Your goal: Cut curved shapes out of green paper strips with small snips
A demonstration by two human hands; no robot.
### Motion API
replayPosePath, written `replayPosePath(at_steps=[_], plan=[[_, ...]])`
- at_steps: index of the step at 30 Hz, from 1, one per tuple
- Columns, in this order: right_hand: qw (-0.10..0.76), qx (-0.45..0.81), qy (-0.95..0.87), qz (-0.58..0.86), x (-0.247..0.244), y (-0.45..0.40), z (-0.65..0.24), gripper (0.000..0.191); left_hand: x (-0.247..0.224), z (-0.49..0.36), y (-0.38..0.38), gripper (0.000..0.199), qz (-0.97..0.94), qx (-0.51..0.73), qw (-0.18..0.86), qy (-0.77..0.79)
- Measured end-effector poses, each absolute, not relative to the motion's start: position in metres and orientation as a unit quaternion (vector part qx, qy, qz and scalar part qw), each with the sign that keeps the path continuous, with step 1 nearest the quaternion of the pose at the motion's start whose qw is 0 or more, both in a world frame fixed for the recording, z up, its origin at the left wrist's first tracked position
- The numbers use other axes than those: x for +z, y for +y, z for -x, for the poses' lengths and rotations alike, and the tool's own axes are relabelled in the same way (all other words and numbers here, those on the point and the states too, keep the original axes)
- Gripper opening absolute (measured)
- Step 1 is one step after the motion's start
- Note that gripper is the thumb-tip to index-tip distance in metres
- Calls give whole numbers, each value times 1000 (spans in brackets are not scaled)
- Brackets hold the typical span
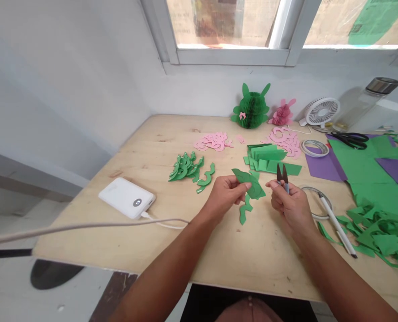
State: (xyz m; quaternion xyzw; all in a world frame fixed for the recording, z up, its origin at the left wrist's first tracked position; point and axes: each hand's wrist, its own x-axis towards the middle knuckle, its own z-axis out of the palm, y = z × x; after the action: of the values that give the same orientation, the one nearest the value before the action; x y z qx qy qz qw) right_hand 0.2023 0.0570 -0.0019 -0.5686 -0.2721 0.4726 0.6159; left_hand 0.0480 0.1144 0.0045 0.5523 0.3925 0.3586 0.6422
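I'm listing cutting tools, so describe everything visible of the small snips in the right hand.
The snips have two dark, pointed, metal-looking blades, parted at the tips and aimed away from the wearer, with a bluish-grey part below. The right hand grips them, hiding the rest. They are apart from the green paper in the left hand.

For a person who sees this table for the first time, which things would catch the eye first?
Probably the green honeycomb-paper rabbit at the back of the table, below the window, with a smaller pink rabbit to its right. Next, at the centre, the left hand holds a cut green paper piece, the right hand small snips, blades upward.
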Motion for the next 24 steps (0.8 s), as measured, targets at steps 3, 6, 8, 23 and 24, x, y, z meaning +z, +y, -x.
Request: replayPosePath(at_steps=[3, 6, 8, 23, 24], plan=[[584, 482, -309, 576, -2, 57, -202, 37, 7, -46, 117, 28, -519, 346, 685, 377], [558, 502, -343, 565, -3, 55, -200, 37, 5, -45, 118, 27, -509, 343, 692, 380], [550, 492, -360, 571, -5, 55, -199, 36, 4, -45, 118, 28, -503, 344, 695, 382], [561, 449, -327, 614, -11, 57, -197, 29, -4, -53, 114, 22, -490, 338, 708, 381], [562, 448, -325, 614, -11, 57, -196, 30, -5, -53, 115, 21, -487, 342, 708, 381]])
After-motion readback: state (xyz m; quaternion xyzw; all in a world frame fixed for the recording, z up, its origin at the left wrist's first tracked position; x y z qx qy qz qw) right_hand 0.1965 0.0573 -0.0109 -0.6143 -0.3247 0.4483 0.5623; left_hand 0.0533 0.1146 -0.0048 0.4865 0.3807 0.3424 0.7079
